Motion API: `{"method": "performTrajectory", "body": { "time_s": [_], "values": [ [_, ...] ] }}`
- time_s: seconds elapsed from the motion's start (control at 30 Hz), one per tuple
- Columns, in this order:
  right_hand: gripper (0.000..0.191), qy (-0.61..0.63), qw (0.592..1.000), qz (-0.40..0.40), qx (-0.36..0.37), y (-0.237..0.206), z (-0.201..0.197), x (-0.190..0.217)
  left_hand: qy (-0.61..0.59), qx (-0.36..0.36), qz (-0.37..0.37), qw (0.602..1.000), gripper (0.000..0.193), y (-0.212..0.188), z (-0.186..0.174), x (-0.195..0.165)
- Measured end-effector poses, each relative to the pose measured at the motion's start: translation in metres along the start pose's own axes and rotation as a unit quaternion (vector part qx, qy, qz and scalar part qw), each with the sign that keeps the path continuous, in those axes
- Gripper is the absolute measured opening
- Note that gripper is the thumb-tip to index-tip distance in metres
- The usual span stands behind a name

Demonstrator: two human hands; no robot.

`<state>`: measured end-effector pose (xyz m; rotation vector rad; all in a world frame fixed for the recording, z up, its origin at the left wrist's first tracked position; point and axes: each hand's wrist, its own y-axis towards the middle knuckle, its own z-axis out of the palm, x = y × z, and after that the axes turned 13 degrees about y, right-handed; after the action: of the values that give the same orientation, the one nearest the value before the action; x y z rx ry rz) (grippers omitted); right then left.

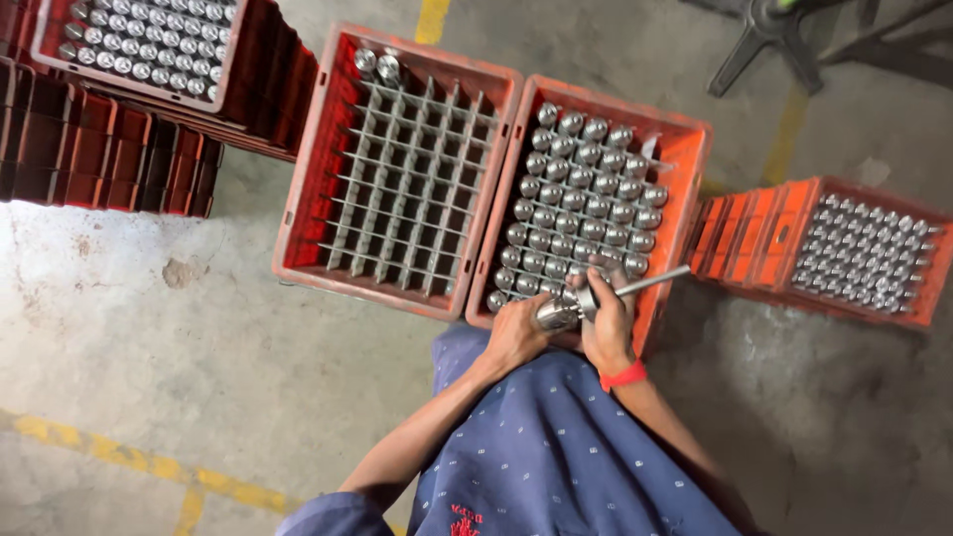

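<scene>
Left hand (513, 333) clamped on metal cylinder (557, 315); right hand (608, 323) grips rod (650, 281).

Stacked crates (109, 149): cut off by the left and top edges.
Stand (784, 35): top cut off.
Right crate (864, 248): parts too small to tell.
Tool (650, 281): its tip is hidden behind the hands.

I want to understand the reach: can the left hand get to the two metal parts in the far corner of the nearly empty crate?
Probably not now: the left hand holds a metal part, though nothing blocks the open crate.
</scene>
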<state>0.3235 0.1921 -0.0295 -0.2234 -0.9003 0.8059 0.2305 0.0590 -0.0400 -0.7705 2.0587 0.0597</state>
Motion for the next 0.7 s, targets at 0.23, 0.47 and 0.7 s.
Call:
{"method": "performTrajectory", "body": {
  "time_s": [0.23, 0.47, 0.7],
  "values": [
    [0.013, -0.125, 0.985, -0.058, 0.101, -0.019, -0.012, 0.004, 0.024, 0.125, 0.002, 0.992, 0.041, 0.002, 0.007, -0.019],
    [0.016, 0.007, 0.998, 0.029, 0.051, 0.011, -0.067, 0.020, -0.075, 0.223, 0.068, 0.970, 0.057, 0.023, 0.035, -0.013],
    [0.016, 0.144, 0.982, -0.109, -0.055, 0.034, -0.135, 0.095, 0.144, 0.056, 0.074, 0.985, 0.071, 0.161, 0.007, -0.010]
  ]
}}
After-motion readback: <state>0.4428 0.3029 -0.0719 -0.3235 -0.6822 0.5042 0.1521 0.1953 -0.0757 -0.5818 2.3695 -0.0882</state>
